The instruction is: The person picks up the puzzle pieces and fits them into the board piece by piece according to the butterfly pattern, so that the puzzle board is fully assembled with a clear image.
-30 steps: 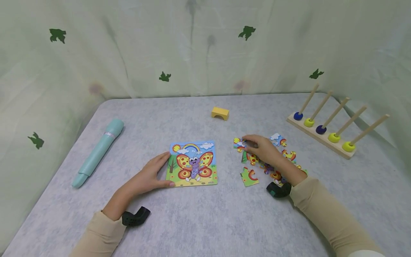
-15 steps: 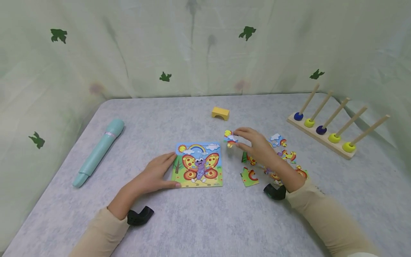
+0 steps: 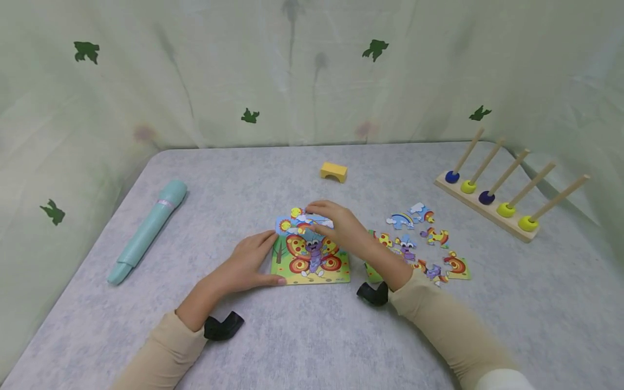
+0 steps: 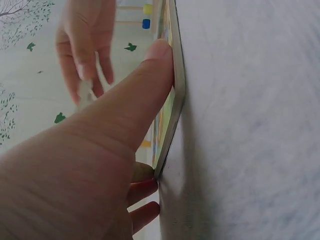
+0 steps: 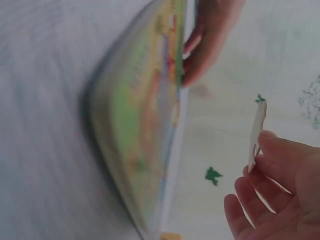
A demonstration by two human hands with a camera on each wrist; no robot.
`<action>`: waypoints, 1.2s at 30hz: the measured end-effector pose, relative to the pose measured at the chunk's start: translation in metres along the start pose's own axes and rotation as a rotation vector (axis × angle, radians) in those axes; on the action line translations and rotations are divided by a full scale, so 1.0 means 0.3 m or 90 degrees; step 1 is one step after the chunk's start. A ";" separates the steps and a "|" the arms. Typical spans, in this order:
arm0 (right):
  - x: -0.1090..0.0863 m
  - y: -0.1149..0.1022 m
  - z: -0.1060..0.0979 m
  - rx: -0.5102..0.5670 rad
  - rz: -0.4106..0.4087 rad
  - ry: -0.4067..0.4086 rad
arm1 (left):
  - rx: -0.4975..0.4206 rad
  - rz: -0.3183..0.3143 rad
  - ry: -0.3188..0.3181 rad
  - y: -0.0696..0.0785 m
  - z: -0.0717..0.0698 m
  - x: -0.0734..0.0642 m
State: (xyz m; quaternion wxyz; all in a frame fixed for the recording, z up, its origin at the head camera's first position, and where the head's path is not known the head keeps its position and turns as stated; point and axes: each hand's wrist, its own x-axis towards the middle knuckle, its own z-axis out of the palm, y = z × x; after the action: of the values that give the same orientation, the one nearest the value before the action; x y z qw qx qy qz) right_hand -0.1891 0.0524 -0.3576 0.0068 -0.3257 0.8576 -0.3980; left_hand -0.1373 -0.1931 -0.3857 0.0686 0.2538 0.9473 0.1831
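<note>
Mottled grey tabletop (image 3: 297, 336) bears a butterfly puzzle board (image 3: 314, 277), its edge gripped by the left hand (image 3: 246, 265); above it, the right hand (image 3: 347, 230) pinches a sun puzzle piece (image 3: 299, 218). Pegged stand (image 3: 477, 196) carries five beads (image 3: 506, 209).

From where I stand, the pinch of the right hand (image 3: 336, 226) hangs over the far part of the picture board (image 3: 310, 265), with air showing beneath its puzzle piece (image 3: 296, 213). Left of that grip, the left hand (image 3: 247, 264) holds the board's edge and blocks a low pass; farther left, open tabletop (image 3: 219, 211) runs to the teal tube (image 3: 148, 233). Straight beyond the grip there's a free lane up to the yellow block (image 3: 333, 171). To its right, loose pieces (image 3: 406, 246) lie partly under the right forearm, with the upright-pegged rack (image 3: 496, 214) past them. Nearer than the grip, between the forearms, tabletop lies open.
</note>
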 end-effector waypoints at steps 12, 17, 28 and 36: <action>0.058 0.068 0.122 0.014 0.076 -0.064 | -0.045 0.013 0.017 -0.027 0.020 0.000; 0.066 0.067 0.137 -0.040 0.061 -0.066 | -0.056 0.022 0.020 -0.033 0.021 0.001; 0.072 0.052 0.142 -0.121 0.061 -0.072 | -0.031 0.027 -0.024 -0.033 -0.007 0.019; 0.075 0.040 0.139 -0.164 0.075 -0.106 | -0.030 0.035 -0.023 -0.033 -0.008 0.021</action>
State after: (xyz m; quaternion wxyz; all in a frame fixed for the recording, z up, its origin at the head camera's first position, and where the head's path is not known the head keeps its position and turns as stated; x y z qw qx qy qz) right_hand -0.2022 0.0170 -0.3888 0.0595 -0.3048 0.9156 -0.2554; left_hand -0.1477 -0.1986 -0.3876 0.0867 0.2813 0.9339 0.2029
